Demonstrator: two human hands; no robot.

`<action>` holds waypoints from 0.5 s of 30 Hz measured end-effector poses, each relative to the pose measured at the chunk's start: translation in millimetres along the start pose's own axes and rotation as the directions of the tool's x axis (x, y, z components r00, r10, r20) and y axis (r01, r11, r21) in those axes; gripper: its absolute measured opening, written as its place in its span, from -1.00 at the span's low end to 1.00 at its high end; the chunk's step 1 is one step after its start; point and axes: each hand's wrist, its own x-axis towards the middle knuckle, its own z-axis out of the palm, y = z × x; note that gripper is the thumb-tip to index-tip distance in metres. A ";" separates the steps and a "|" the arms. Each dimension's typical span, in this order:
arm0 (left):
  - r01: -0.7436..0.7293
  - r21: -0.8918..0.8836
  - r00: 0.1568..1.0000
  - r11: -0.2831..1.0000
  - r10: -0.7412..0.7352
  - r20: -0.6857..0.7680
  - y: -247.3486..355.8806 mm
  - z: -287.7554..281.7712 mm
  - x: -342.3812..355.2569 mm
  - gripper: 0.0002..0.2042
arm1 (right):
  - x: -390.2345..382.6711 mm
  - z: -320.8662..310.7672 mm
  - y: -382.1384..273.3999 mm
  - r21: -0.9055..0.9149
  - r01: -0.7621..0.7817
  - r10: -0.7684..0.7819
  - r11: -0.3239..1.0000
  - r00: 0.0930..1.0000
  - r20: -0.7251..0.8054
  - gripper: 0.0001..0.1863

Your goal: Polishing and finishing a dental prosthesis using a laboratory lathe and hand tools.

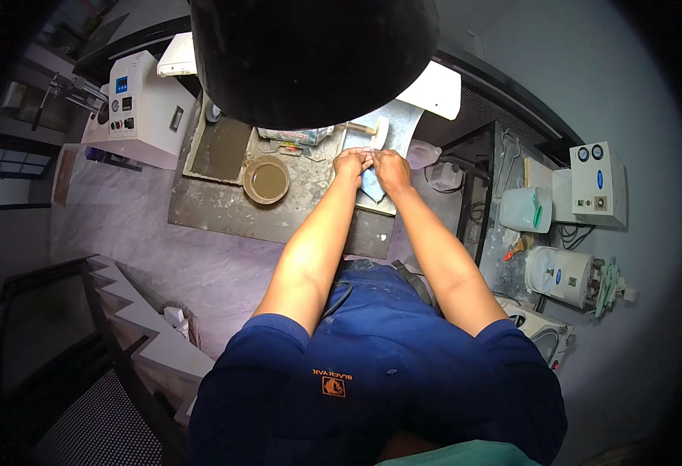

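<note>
Both my hands meet at the right part of a grimy workbench (224, 210), fingertips pressed together. My left hand (350, 165) is closed in a pinch, and so is my right hand (391, 171). Whatever sits between the fingers is too small to make out. Beneath them, a light-blue cloth or sheet (371, 189) hangs down between the wrists. Just beyond the fingertips is a pale, disc-like wheel (381, 133) beside a brown, tapered spindle (358, 127). To the left of my hands stands a round brown bowl (250, 179) with murky liquid in it.
A shallow tray of grey-brown sludge (220, 153) lies left of the bowl. A crumpled printed bag (298, 136) rests behind it. A large black lamp hood (318, 62) hangs over the bench. White machines (143, 113) stand left; a gauge box (599, 182) and plastic tub (516, 210) are right.
</note>
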 end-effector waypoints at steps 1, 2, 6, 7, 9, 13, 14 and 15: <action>0.000 -0.001 1.000 1.000 0.000 -0.001 -1.4 -1.6 -0.9 -0.88 | -1.1 0.1 -1.6 -0.046 0.009 -0.010 0.999 1.000 -0.023 -0.80; -0.013 -0.012 1.000 1.000 0.013 0.009 -2.8 -3.0 -2.2 -0.87 | -3.2 0.6 -3.2 -0.044 0.002 -0.001 0.999 1.000 0.010 -0.80; -0.028 0.041 0.998 0.999 0.025 0.051 -4.5 -3.3 -6.7 -0.87 | -11.7 4.4 -5.6 -0.065 -0.029 0.025 0.997 0.998 -0.055 -0.80; -0.038 0.058 0.997 0.998 0.034 0.063 -3.6 -1.1 -6.7 -0.87 | -12.6 5.0 -4.5 -0.077 -0.092 0.088 0.993 0.995 -0.044 -0.80; -0.060 0.080 0.997 0.995 0.056 0.052 -1.8 4.1 -6.7 -0.88 | -12.8 5.5 -1.4 -0.045 -0.044 0.040 0.998 0.995 -0.089 -0.80; -0.080 0.184 0.996 0.980 0.074 0.043 -1.4 13.2 -6.7 -0.91 | -14.4 4.1 4.4 0.062 -0.122 0.128 0.991 0.987 -0.101 -0.79; -0.078 0.254 0.996 0.964 0.066 0.055 -1.6 14.7 -6.0 -0.92 | -15.0 3.6 5.3 0.067 -0.110 0.116 0.992 0.989 -0.095 -0.79; -0.100 0.258 0.995 0.961 0.089 0.052 -2.0 15.3 -5.2 -0.92 | -15.5 3.2 6.1 0.112 -0.130 0.140 0.985 0.986 -0.091 -0.79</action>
